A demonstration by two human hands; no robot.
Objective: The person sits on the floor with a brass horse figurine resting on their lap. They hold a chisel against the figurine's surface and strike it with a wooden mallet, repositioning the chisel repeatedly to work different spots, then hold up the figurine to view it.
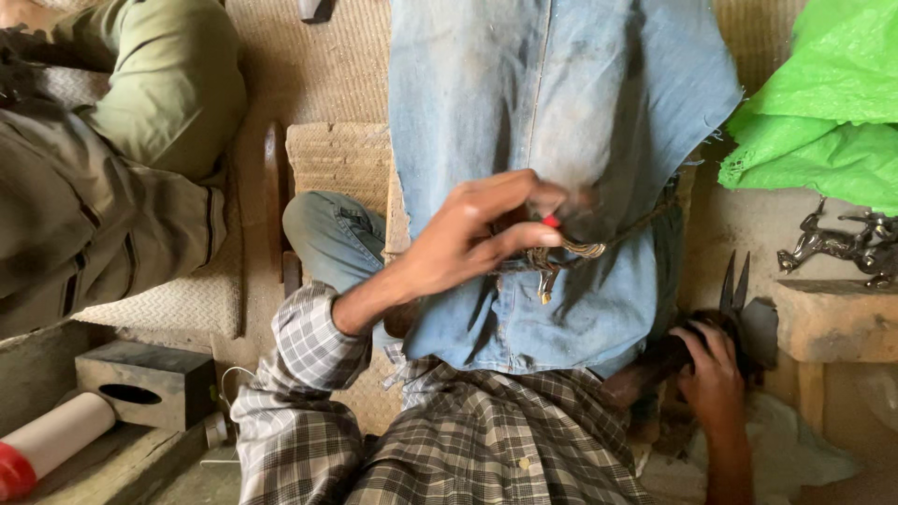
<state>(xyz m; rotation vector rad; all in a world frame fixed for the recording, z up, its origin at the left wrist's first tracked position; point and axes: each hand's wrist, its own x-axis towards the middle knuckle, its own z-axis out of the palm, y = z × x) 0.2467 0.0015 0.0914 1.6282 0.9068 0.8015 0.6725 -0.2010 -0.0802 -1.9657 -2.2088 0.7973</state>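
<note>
A small, hard, likely light metal piece [561, 251] is pinched closed-fingered against soft denim cloth [561, 122] by the left hand [468, 245], while stiff, heavy-looking shears [720, 313] are clasped at their handles by the right hand [713, 369].

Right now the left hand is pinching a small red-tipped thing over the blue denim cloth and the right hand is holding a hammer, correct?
Not quite. The right hand grips dark snips with two pointed blades, not a hammer. The head view shows it. The left hand does pinch the red-tipped thing over the blue denim cloth.

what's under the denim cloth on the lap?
Under the denim cloth: a jeans-clad knee and checked shirt show at its edges. The left hand pinches wire on top. Anything else beneath is covered.
</note>
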